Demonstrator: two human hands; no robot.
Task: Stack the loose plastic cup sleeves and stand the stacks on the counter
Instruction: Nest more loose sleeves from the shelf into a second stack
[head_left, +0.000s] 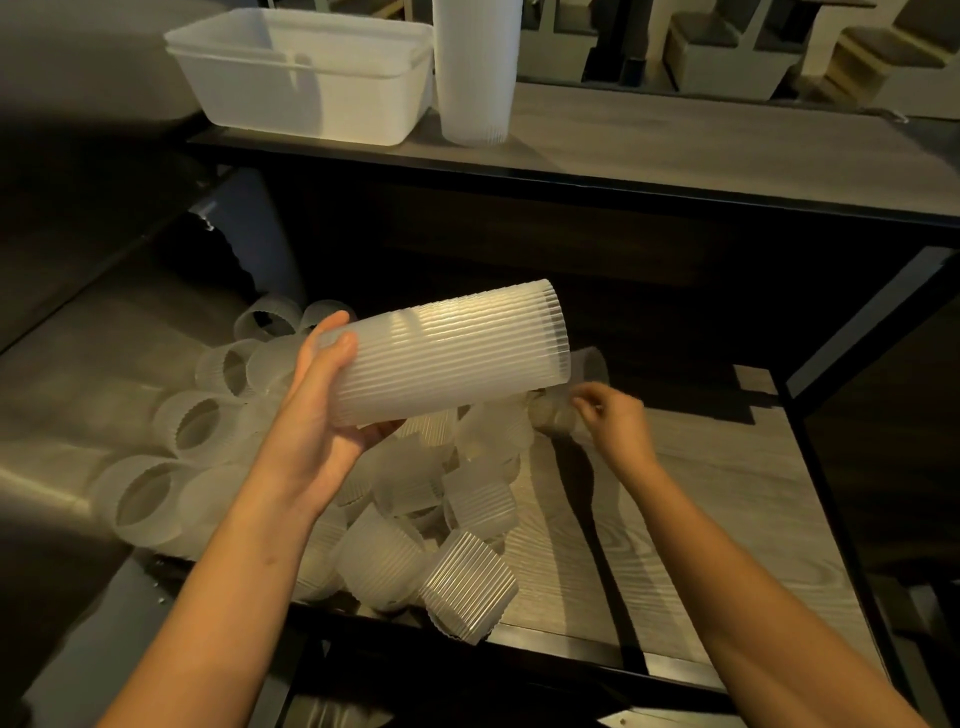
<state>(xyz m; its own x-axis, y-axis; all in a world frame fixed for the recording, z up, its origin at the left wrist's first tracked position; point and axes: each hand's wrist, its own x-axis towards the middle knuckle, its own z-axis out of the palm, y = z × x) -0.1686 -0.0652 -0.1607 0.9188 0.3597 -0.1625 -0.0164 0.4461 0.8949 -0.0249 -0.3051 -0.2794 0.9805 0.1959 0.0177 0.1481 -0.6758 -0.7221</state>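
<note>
Frosted ribbed plastic, probably light and crushable. Your left grip clasped the stack by its narrow end, above the loose sleeves on the lower worktop. Your blurred right grip seemingly pinched a single sleeve by its rim.

Nothing here can be read. The ribbed stack of sleeves in the middle of the frame, the loose sleeves heaped below it and the white tub at upper left show no lettering, label, brand or number that I can make out.
</note>
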